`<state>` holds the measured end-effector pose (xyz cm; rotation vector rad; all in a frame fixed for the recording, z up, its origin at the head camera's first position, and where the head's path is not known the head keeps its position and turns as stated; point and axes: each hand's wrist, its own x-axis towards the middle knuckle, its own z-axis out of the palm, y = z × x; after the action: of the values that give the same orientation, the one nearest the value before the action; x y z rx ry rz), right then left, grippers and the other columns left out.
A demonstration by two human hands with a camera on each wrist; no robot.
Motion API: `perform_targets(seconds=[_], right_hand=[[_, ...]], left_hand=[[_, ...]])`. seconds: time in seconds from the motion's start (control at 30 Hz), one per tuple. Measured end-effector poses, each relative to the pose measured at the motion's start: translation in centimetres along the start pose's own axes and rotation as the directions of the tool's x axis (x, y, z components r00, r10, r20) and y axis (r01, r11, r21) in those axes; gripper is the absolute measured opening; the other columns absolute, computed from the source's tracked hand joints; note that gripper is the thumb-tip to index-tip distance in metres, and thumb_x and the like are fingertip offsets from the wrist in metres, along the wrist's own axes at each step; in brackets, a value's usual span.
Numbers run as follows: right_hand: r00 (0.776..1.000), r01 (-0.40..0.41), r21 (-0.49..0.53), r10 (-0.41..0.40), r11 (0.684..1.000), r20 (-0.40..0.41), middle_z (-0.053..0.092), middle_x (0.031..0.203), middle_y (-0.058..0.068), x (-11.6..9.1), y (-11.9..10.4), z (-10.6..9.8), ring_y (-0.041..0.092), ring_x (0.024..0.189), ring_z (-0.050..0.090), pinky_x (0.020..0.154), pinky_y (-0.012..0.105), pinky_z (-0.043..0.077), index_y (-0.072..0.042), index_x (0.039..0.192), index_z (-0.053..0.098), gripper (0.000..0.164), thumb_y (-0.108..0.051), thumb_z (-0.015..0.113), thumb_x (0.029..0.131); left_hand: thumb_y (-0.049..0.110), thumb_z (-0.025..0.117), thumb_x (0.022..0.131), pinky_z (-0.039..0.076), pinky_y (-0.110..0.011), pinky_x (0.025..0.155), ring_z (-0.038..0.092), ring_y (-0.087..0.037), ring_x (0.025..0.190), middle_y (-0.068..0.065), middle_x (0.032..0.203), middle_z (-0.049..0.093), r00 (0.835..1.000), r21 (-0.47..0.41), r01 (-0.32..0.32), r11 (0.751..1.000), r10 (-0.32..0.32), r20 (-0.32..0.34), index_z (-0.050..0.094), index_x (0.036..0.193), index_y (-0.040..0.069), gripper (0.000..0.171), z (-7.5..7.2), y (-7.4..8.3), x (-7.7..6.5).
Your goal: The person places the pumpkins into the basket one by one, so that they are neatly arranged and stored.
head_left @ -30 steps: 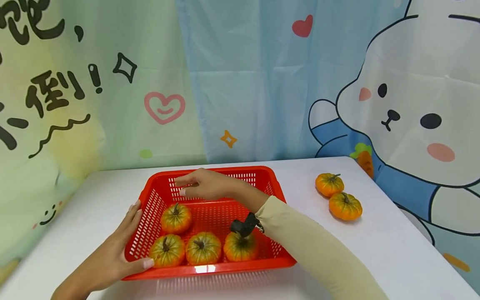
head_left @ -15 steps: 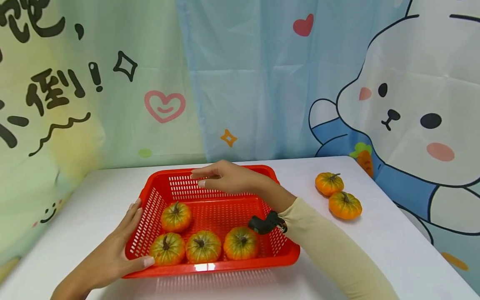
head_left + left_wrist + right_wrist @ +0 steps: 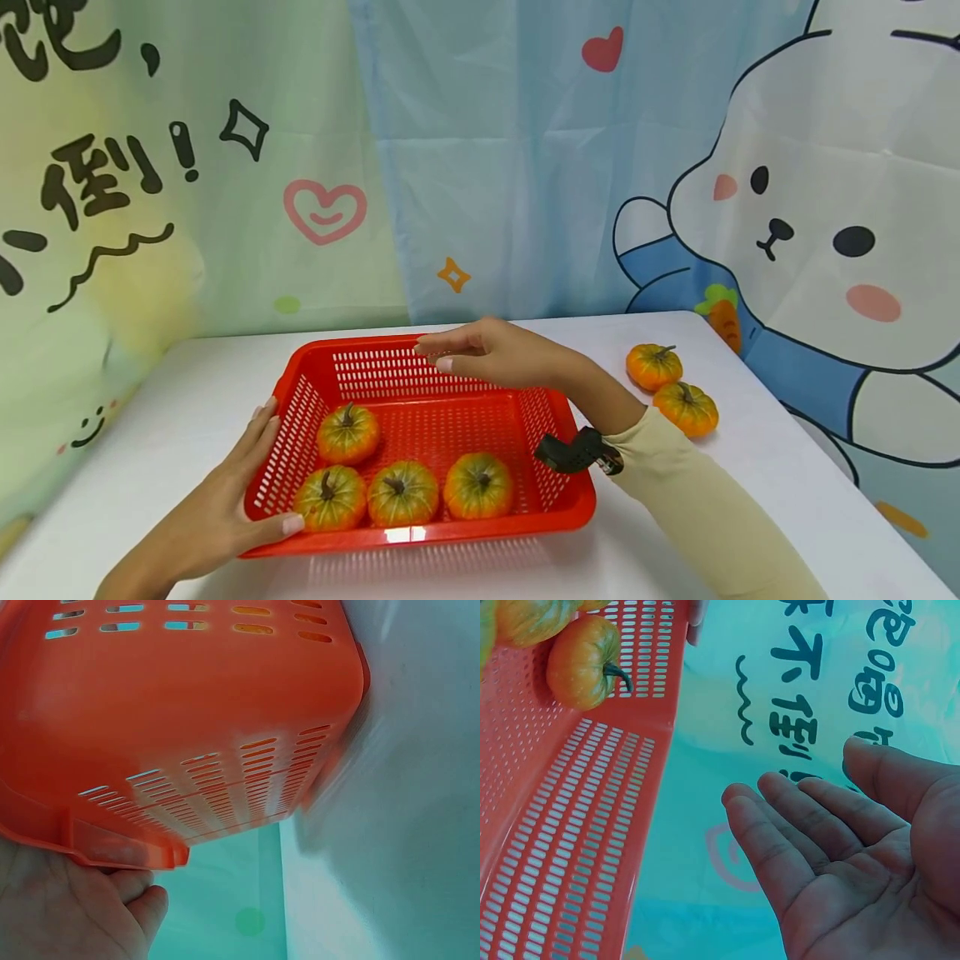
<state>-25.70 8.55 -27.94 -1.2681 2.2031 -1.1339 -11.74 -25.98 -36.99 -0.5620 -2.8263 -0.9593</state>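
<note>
A red plastic basket [image 3: 442, 421] with slotted walls holds several small orange pumpkins [image 3: 403, 493], three along its front side and one behind them. My left hand [image 3: 213, 508] holds the basket's front left corner, thumb on the front rim and fingers along the left rim. In the left wrist view, that hand [image 3: 82, 915] is at the rim, the fingers partly hidden behind it. My right hand [image 3: 517, 354] hovers over the basket's back right part, holding nothing. Its palm and loosely extended fingers show in the right wrist view, beside the basket wall [image 3: 570, 847].
Two more pumpkins, one farther back [image 3: 654, 367] and one nearer [image 3: 686, 408], lie on the white table [image 3: 750, 500] right of the basket. The right forearm passes over the basket's right side. A printed curtain [image 3: 480, 167] hangs behind the table.
My right hand has moved right and slightly up over the basket, uncovering the front right pumpkin. My left hand keeps its place on the basket.
</note>
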Motion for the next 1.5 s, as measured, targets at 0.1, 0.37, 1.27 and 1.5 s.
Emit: perform_targets(seconds=[0.1, 0.37, 1.27, 1.5], right_hand=[[1.0, -0.014, -0.003, 0.014, 1.0, -0.014, 0.057, 0.136, 0.003, -1.1, 0.2, -0.1, 0.017, 0.125, 0.053, 0.1, 0.031, 0.042, -0.006, 0.143, 0.049, 0.045, -0.02, 0.054, 0.101], [0.998, -0.037, 0.01, 0.038, 0.999, -0.055, 0.059, 0.132, 0.007, -3.7, 1.4, -0.2, 0.02, 0.122, 0.056, 0.096, 0.034, 0.045, -0.003, 0.142, 0.05, 0.044, -0.019, 0.054, 0.101], [0.852, -0.061, -0.078, 0.011, 0.995, -0.524, 0.062, 0.13, 0.004, -12.3, 5.3, 1.5, 0.018, 0.118, 0.058, 0.085, 0.031, 0.051, -0.006, 0.134, 0.059, 0.036, -0.009, 0.056, 0.099], [0.809, -0.104, -0.113, 0.018, 0.988, -0.587, 0.067, 0.121, 0.005, -14.3, 6.7, 1.0, 0.016, 0.109, 0.063, 0.081, 0.024, 0.051, -0.005, 0.131, 0.062, 0.034, -0.011, 0.058, 0.098]], left_hand=[[0.034, 0.079, 0.078, 0.023, -0.041, 0.108, 0.001, -0.026, 0.147, -0.003, 0.163, -0.001, 1.0, 0.003, -0.004, 1.0, 0.004, -0.005, 0.006, 0.157, 0.013, 0.11, 0.0, 0.0, 0.0], [0.033, 0.079, 0.077, 0.009, -0.017, 0.102, -0.003, -0.023, 0.147, -0.004, 0.163, -0.001, 0.999, 0.005, -0.036, 0.999, 0.036, -0.016, 0.007, 0.157, 0.011, 0.111, 0.1, 0.0, 0.0], [0.034, 0.08, 0.076, 0.009, -0.007, 0.097, -0.002, -0.018, 0.147, -0.006, 0.163, 0.0, 0.999, 0.027, -0.045, 0.999, 0.045, -0.02, 0.005, 0.157, 0.011, 0.112, 0.0, 0.0, 0.1], [0.034, 0.079, 0.076, 0.017, -0.034, 0.106, 0.0, -0.022, 0.147, -0.005, 0.163, 0.0, 0.999, 0.028, -0.027, 0.999, 0.027, -0.018, 0.006, 0.157, 0.011, 0.112, 0.0, 0.0, 0.1]])
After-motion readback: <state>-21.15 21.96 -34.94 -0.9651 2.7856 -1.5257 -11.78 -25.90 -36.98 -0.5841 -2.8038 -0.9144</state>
